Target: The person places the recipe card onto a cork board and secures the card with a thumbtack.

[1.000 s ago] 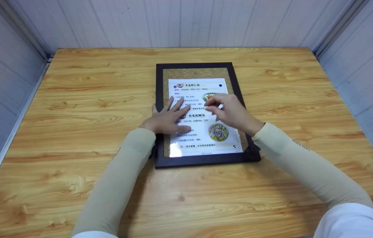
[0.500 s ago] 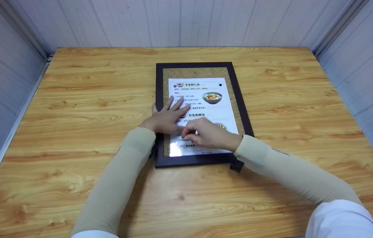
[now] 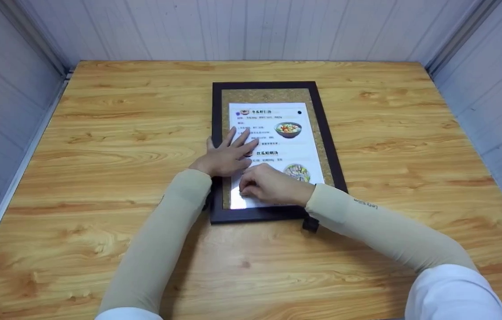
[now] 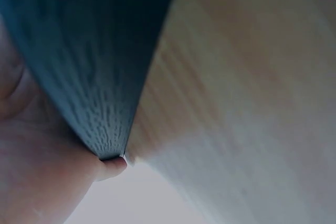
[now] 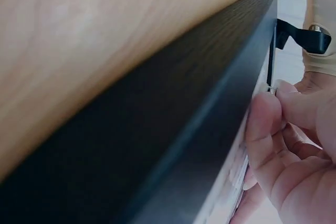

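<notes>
A white printed recipe sheet [image 3: 299,149] with food pictures lies on a cork board [image 3: 264,95] in a dark frame [image 3: 330,146]. A purple pin [image 3: 238,114] and a black pin [image 3: 299,112] sit at its top corners. My left hand [image 3: 224,158] lies spread over the sheet's left side and the frame's edge. Near the sheet's lower left corner, my right hand [image 3: 268,184] pinches a small pushpin [image 5: 271,88] between thumb and forefinger; the metal needle shows in the right wrist view. The right hand and sleeve hide the sheet's lower right corner.
The frame rests flat on a wood-grain table [image 3: 113,146]. Pale panel walls [image 3: 242,31] stand behind and at both sides. A black strap [image 5: 310,39] with a small fitting shows by the left sleeve in the right wrist view.
My right hand has moved left and down across the sheet, from beside the upper bowl picture to the lower left corner, uncovering that picture. The left hand has stayed in place.
</notes>
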`<action>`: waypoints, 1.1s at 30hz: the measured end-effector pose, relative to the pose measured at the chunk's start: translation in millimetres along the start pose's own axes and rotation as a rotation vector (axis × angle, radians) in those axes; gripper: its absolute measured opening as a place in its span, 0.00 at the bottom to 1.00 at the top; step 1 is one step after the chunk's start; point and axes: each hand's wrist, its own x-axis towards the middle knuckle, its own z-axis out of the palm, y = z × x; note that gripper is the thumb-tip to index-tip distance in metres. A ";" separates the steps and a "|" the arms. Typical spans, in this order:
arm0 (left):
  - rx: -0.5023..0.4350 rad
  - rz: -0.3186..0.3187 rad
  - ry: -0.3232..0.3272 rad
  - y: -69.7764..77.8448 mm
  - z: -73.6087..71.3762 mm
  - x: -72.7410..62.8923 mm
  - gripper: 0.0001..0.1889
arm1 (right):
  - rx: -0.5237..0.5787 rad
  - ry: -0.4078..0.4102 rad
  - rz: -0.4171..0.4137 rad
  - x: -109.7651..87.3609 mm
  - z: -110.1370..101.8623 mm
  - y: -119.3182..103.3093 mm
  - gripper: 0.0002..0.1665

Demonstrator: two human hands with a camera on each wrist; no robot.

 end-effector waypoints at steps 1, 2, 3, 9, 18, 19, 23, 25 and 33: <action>0.002 0.001 0.000 0.2 0.0 0.5 0.31 | -0.008 0.001 0.004 0.4 -0.1 0.4 0.05; 0.003 0.001 0.001 0.6 -0.2 0.8 0.32 | -0.013 0.003 0.008 0.9 -0.5 0.6 0.05; 0.008 0.001 0.001 0.7 -0.2 1.4 0.32 | -0.016 0.002 0.015 1.4 -1.2 0.7 0.05; 0.020 0.001 0.001 1.9 -1.0 1.6 0.34 | 0.007 -0.044 0.065 4.1 -6.8 -0.6 0.06; 0.008 -0.008 -0.002 1.3 0.3 2.4 0.36 | 0.060 -0.060 0.127 5.1 -7.9 -0.1 0.07; 0.008 -0.008 -0.001 1.0 0.5 2.4 0.36 | 0.062 -0.059 0.133 5.4 -7.4 0.2 0.07; 0.003 -0.006 -0.002 0.7 0.5 1.5 0.35 | 0.064 -0.058 0.144 6.4 -5.5 0.7 0.08; -0.004 -0.008 -0.006 1.1 0.0 0.7 0.33 | 0.058 -0.057 0.144 6.8 -5.2 0.3 0.08; -0.014 0.003 -0.003 0.4 0.0 -0.3 0.30 | 0.035 -0.078 0.131 8.5 -6.1 -1.5 0.08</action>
